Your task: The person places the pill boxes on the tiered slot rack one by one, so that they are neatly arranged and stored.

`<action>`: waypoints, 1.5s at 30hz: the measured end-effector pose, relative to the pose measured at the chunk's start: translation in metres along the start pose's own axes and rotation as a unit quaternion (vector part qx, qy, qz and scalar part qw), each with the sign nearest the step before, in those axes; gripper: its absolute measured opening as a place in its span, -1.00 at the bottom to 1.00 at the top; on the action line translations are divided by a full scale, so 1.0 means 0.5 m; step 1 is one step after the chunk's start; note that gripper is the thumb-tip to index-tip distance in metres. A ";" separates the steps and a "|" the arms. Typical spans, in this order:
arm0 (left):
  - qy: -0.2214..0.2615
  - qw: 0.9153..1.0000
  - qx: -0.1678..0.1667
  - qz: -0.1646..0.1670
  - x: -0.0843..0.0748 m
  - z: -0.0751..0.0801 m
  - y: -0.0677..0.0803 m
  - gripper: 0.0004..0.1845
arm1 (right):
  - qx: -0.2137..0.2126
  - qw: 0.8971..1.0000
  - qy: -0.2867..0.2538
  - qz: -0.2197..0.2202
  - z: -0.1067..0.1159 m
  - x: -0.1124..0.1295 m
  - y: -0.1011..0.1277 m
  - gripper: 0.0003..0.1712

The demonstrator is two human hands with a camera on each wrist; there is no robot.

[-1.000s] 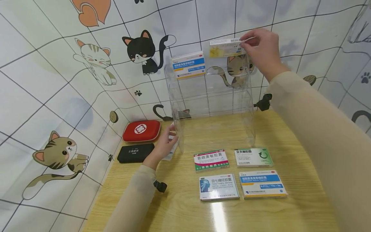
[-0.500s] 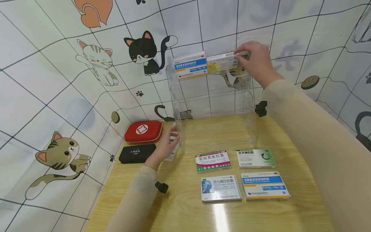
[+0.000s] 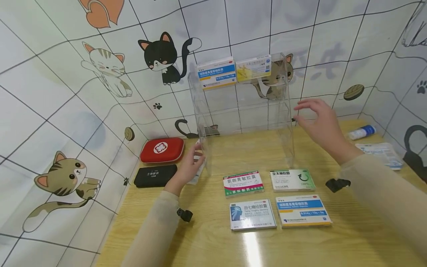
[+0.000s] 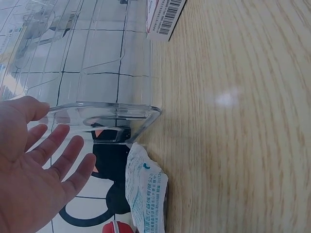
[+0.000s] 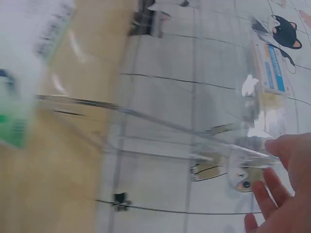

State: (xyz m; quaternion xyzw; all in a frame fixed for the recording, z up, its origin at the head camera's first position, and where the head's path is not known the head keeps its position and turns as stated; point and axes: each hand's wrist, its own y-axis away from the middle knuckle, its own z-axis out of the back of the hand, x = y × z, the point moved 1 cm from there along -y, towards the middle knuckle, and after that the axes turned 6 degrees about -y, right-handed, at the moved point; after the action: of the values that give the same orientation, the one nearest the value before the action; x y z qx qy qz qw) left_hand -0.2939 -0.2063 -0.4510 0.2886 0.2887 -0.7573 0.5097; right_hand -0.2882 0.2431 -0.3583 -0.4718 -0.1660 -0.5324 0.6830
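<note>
I see the left hand (image 3: pixel 188 167), fingers straight, resting flat against the left wall of the clear acrylic rack (image 3: pixel 245 111) on the wooden table (image 3: pixel 207 244). The right hand (image 3: pixel 321 124) hovers released beside the rack's right wall. The yellow box (image 3: pixel 253 68) sits on the top shelf, beside the blue box (image 3: pixel 217 73).

On the table, the near-left box (image 3: pixel 252 214) reads 田七痛经胶囊. Just beyond it, the red-and-green box (image 3: pixel 243 183) reads 氨咖黄敏胶囊. To its right, the green box (image 3: pixel 291 180) shows 全天麻胶囊 and a curved arrow. The blue-banded near-right box (image 3: pixel 303 210) carries lettering too small to read, as does its twin (image 3: pixel 217 73) on the clear rack's top shelf. The red case (image 3: pixel 162 150) at far left bears a white cross emblem. A barcode marks a box edge (image 4: pixel 165 18).
</note>
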 end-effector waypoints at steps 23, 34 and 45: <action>0.005 1.000 0.001 0.016 -0.002 -0.002 0.002 -0.41 | 0.284 0.954 0.072 -0.071 -0.004 -0.145 0.261 -0.18; 0.010 1.000 0.000 0.014 -0.005 -0.001 0.003 -0.41 | 0.245 0.960 0.047 -0.124 -0.001 -0.151 0.267 -0.19; 0.010 1.000 -0.004 0.020 0.001 0.000 0.002 -0.41 | 0.125 0.984 0.049 -0.115 0.031 -0.134 0.269 -0.72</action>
State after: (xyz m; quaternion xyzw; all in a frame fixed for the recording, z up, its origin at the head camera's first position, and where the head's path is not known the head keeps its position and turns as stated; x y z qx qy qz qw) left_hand -0.2930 -0.2070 -0.4517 0.2998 0.2906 -0.7431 0.5229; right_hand -0.1903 0.2924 -0.4626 -0.3338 -0.2511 -0.6047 0.6781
